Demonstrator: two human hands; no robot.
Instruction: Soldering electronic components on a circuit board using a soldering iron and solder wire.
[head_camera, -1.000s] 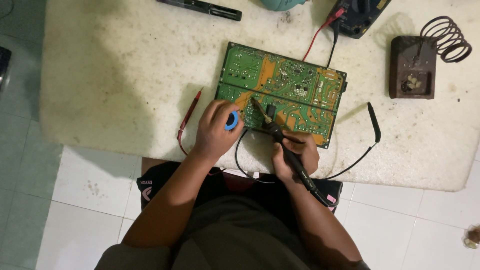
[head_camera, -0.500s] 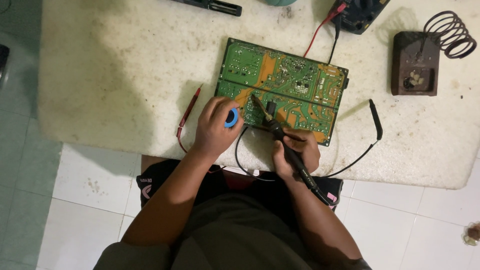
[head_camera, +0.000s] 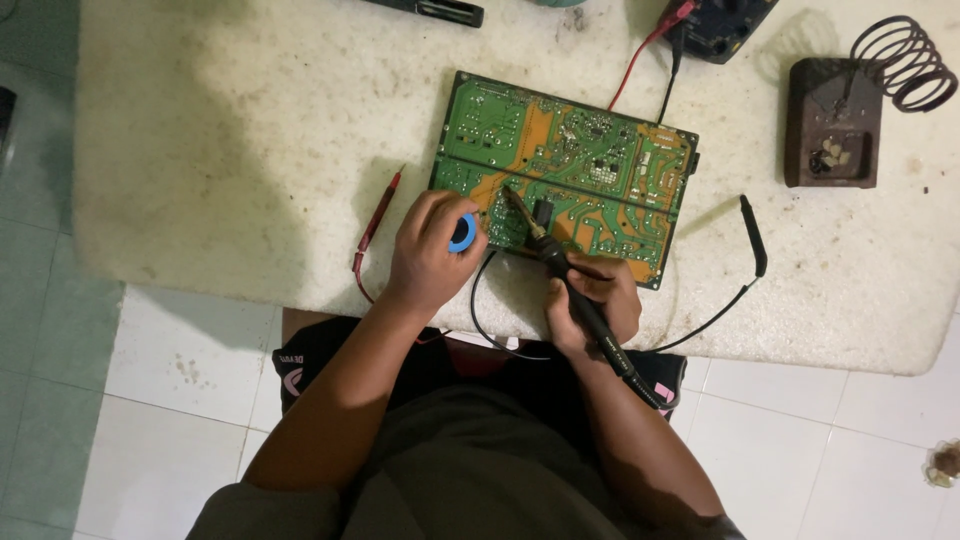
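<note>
Two hands: both are at the near edge of a green circuit board (head_camera: 565, 170) on the white bench (head_camera: 220, 150).
Circuit board: it lies flat, a bit turned, with orange patches and many tiny parts; its near edge is close to the bench edge.
Left hand (head_camera: 428, 250): its grip is curled around a small round blue spool (head_camera: 463, 233), likely solder, just beside the board's near left corner. The wrist comes up from below and the fingers bend over the spool.
Right hand (head_camera: 592, 305): its grip is closed on a black soldering iron (head_camera: 565, 275), held like a pen. The iron slants up and to the left, and its tip rests on the board near the middle of the near edge.
Red probe (head_camera: 378, 212): it lies on the bench, left of the left hand, with its thin red wire running under the wrist.
Black probe (head_camera: 753, 235): it lies right of the board, with its wire curving back toward the person.
Iron stand (head_camera: 835, 120): a brown block with a coil of wire, far right, well apart from the hands.
Meter (head_camera: 725, 20): a dark box at the top edge with red and black wires.
Labels: none can be read.
</note>
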